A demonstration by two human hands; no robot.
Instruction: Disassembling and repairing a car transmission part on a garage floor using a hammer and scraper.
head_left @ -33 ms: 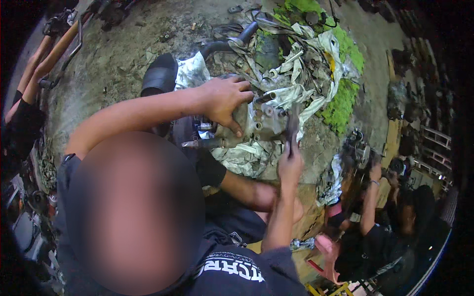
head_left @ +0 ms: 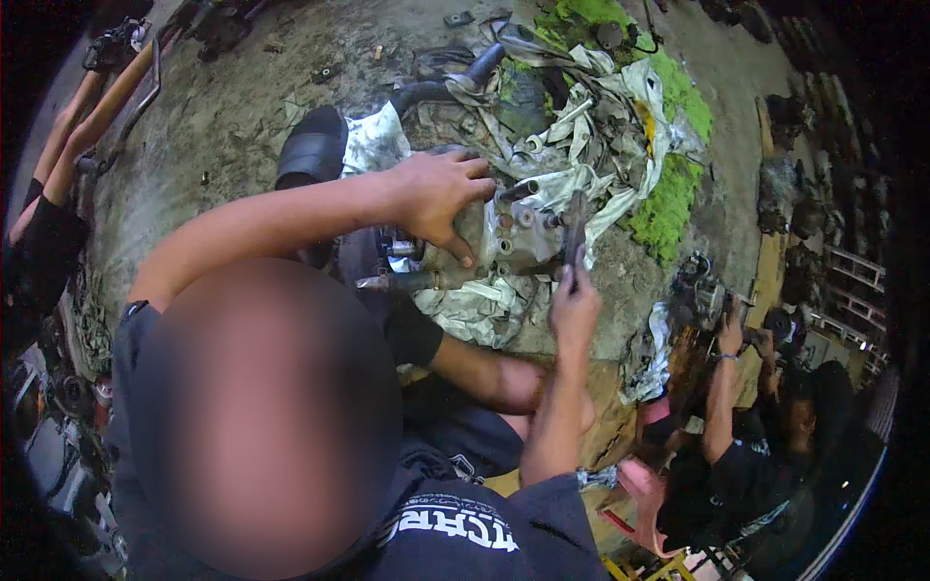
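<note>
A grey metal engine part with round ports and short pipe stubs lies on cloths on the floor. My left hand grips it from above, thumb on the near side and fingers curled over the far side. Closed round the near end of a dark, long tool, possibly a hammer, is my right hand. The tool lies along the part's right edge; whether they touch I cannot tell. A short pipe sticks out at the part's left.
Stained white cloths lie under the part; more grey rags and green absorbent material spread beyond. A dark hose lies behind. At the right a co-worker's hand reaches toward metal parts; another person's arms show at far left.
My right hand has shifted slightly upward and to the right with the tool. My left hand and the metal part stay in place. The co-worker's hand at the right has moved a little.
</note>
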